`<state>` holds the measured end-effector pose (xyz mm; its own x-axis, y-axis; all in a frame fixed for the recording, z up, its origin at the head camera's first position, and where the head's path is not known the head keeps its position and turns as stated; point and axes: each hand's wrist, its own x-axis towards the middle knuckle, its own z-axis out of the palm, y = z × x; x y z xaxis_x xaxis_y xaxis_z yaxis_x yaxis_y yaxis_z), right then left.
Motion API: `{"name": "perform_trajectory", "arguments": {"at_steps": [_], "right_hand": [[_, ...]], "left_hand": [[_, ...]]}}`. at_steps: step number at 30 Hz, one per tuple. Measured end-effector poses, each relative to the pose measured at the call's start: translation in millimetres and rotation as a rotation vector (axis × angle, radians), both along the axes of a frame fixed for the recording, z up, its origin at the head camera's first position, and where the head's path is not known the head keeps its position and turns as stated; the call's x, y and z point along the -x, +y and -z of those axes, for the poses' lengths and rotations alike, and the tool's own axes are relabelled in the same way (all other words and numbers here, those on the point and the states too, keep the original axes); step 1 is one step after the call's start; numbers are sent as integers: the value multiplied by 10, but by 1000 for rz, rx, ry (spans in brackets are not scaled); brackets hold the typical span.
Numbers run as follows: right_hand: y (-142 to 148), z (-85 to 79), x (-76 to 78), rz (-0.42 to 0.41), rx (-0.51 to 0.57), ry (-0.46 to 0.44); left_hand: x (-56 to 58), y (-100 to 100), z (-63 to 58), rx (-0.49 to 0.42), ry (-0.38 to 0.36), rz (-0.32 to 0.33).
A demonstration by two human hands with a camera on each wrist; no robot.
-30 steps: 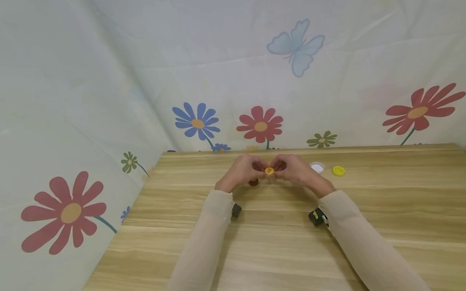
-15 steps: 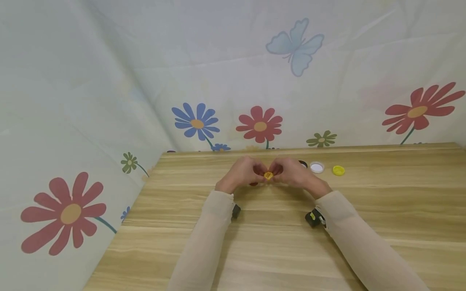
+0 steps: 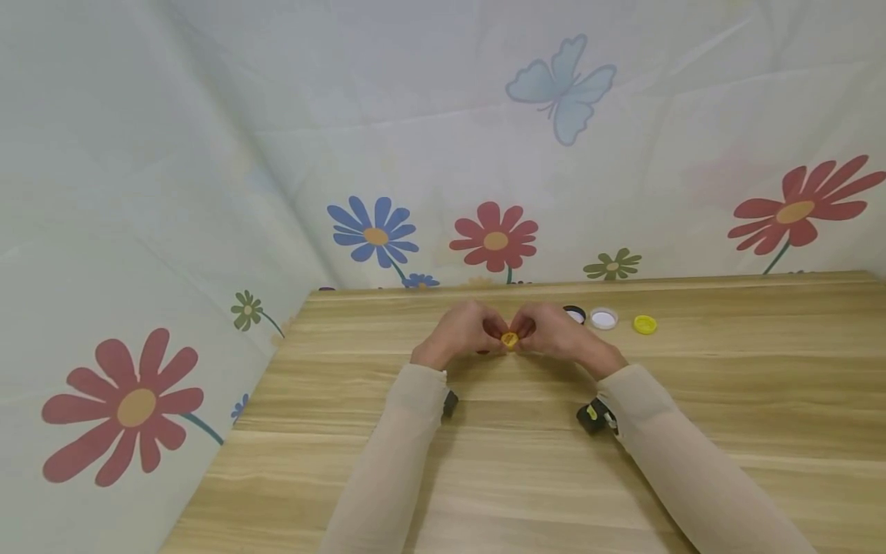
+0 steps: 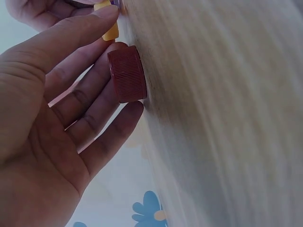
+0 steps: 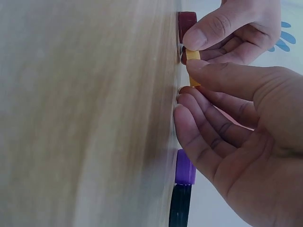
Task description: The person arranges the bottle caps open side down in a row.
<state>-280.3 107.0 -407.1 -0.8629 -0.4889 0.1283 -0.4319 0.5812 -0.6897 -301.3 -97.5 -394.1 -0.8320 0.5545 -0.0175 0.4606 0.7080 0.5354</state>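
Both hands meet over the far middle of the table and pinch a small orange-yellow bottle cap (image 3: 509,339) between thumbs and fingers. My left hand (image 3: 465,332) grips its left edge, my right hand (image 3: 554,331) its right edge. In the right wrist view the cap (image 4: 111,29) is low, close over the wood. A dark red ribbed bottle cap (image 4: 127,74) stands on the table beside the left hand's fingers, mostly hidden by that hand in the head view. A purple ribbed cap (image 5: 185,167) stands past the right hand's little finger.
To the right of the hands lie a black-rimmed cap (image 3: 574,314), a white cap (image 3: 604,318) and a bright yellow cap (image 3: 645,325) on the wooden table (image 3: 512,477). A flower-printed cloth (image 3: 429,138) hangs along the table's far and left sides.
Both hands have come slightly nearer to me and lower with the orange-yellow cap. The right hand has shifted a little left, so the black-rimmed cap shows. The red cap is now more covered.
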Motion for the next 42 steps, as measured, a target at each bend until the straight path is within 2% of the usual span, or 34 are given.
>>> {"name": "perform_trajectory", "arguments": {"at_steps": [5, 20, 42], "right_hand": [[-5, 6, 0, 5, -28, 15], [-39, -10, -28, 27, -44, -25], [-5, -5, -21, 32, -35, -37]], "left_hand": [[-4, 3, -1, 10, 10, 3], [6, -11, 29, 48, 51, 4], [0, 8, 21, 25, 37, 13]]}}
